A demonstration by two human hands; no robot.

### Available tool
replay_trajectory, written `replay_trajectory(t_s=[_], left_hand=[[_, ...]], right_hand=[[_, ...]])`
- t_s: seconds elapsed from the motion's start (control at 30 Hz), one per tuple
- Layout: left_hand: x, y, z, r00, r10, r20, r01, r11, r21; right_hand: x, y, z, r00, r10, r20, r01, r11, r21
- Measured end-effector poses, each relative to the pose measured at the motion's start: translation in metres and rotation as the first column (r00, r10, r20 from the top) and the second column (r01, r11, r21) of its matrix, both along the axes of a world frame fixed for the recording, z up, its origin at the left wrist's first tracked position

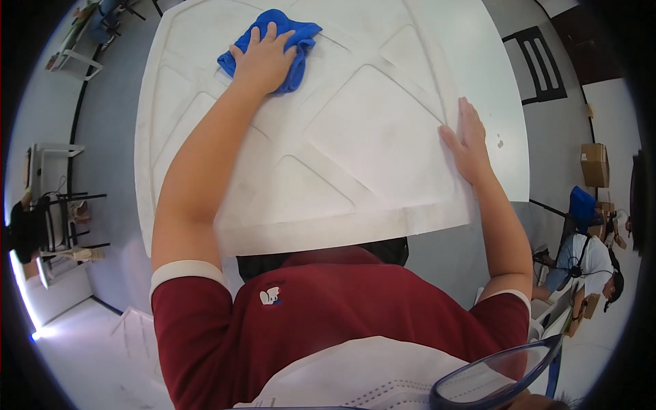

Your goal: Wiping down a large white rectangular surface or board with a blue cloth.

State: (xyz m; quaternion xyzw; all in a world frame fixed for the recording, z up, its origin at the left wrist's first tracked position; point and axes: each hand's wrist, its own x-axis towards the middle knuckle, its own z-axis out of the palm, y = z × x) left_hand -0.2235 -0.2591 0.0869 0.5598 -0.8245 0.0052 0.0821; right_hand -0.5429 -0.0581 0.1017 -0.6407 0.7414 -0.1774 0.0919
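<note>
A large white moulded panel [383, 130] with raised diamond-shaped lines lies flat before me, its near edge close to my body. Toward its far left part, my left hand [263, 60] rests palm down on a crumpled blue cloth [294, 78]. Its fingers are spread over the cloth, which shows between and around them. At the panel's right edge lies my right hand [470, 145], flat with its thumb apart from the outstretched fingers. Nothing is held in it, and its palm is hidden.
The panel rests on a pale white tabletop [502, 164], visible along the right, with small dark marks on it. A black slatted item [540, 65] stands beyond the right edge. Another person [591, 266] sits at far right near cardboard boxes [595, 165]. White furniture [51, 160] lines the left.
</note>
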Motion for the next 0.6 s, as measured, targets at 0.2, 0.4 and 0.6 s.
replay_trajectory(t_s=[0.2, 0.4, 0.6], left_hand=[[-0.019, -0.003, 0.002, 0.961, -0.004, -0.276, 0.041, 0.991, 0.129], [-0.098, 0.049, 0.020, 0.881, -0.316, -0.352, 0.397, 0.899, 0.184], [-0.132, 0.068, 0.005, 0.835, -0.542, -0.094, 0.544, 0.839, -0.006]], right_hand=[[-0.006, -0.005, -0.007, 1.000, 0.011, -0.010, -0.011, 1.000, -0.019], [-0.005, -0.003, -0.006, 1.000, -0.003, -0.002, 0.003, 1.000, -0.012], [-0.005, -0.001, -0.007, 0.999, 0.023, -0.037, -0.024, 1.000, -0.020]])
